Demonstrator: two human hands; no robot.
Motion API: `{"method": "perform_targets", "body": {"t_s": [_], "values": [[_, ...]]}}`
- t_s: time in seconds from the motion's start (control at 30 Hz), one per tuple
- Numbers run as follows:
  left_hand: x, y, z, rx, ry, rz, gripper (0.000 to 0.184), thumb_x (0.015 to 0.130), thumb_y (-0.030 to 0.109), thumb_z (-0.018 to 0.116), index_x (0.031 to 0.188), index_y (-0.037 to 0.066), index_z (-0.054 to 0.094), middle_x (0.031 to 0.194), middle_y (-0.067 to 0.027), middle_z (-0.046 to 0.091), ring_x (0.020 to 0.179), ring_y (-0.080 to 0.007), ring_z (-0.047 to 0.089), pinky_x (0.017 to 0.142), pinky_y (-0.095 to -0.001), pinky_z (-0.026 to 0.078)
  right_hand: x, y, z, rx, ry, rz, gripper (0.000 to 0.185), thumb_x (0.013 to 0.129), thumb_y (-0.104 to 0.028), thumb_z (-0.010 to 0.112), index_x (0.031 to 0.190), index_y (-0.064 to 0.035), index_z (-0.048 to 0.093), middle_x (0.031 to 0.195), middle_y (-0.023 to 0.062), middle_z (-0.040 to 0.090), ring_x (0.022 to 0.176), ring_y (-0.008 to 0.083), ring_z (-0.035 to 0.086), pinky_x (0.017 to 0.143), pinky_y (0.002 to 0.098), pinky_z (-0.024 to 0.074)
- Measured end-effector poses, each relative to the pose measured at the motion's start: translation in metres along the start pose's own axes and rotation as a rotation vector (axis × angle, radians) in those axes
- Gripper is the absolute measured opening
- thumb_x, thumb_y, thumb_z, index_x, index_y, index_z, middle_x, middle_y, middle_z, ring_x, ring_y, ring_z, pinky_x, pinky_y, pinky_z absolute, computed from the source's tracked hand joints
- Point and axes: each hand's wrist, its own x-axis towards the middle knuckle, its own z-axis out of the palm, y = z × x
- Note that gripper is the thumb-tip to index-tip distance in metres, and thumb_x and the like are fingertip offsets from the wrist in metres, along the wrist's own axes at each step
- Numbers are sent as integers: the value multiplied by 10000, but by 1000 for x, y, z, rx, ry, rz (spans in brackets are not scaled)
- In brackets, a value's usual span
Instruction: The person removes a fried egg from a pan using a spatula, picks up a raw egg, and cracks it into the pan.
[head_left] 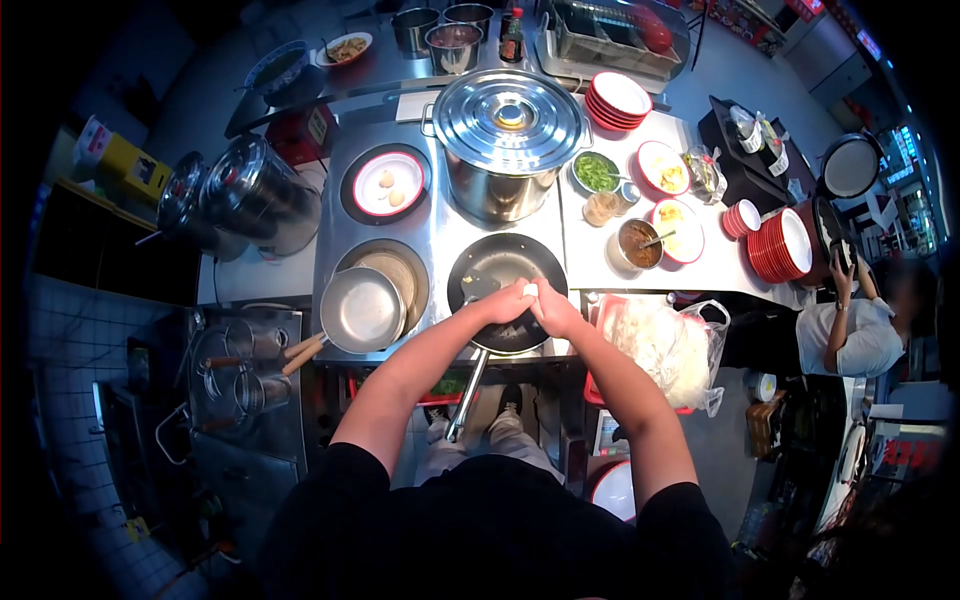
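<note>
My left hand and my right hand meet over a black frying pan, fingers closed around what looks like an egg. Only a small pale part of it shows between the fingertips. The pan's metal handle points toward my body, and small bits of food lie on its dark surface. To the left, a red-rimmed white plate carries two brownish eggs. A large lidded stockpot stands just behind the pan.
Saucepans with wooden handles sit at left. On the right are a pot of brown sauce, chopped greens, stacked red-rimmed bowls and a plastic bag of pale food. A person stands at far right.
</note>
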Motion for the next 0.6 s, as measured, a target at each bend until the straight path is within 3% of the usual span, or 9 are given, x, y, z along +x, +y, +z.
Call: {"method": "perform_targets", "body": {"t_s": [0.6], "values": [[-7,16,-11,118,-53,17,487,947,317,466,1181,-108,434,1099,-353,603,1062,-453,602,935,-454,460,2,2,0,-23,15,-73,432,961,-293,495,1258,8,408,1178,324,557,1077,480,560,896,512,456]]}}
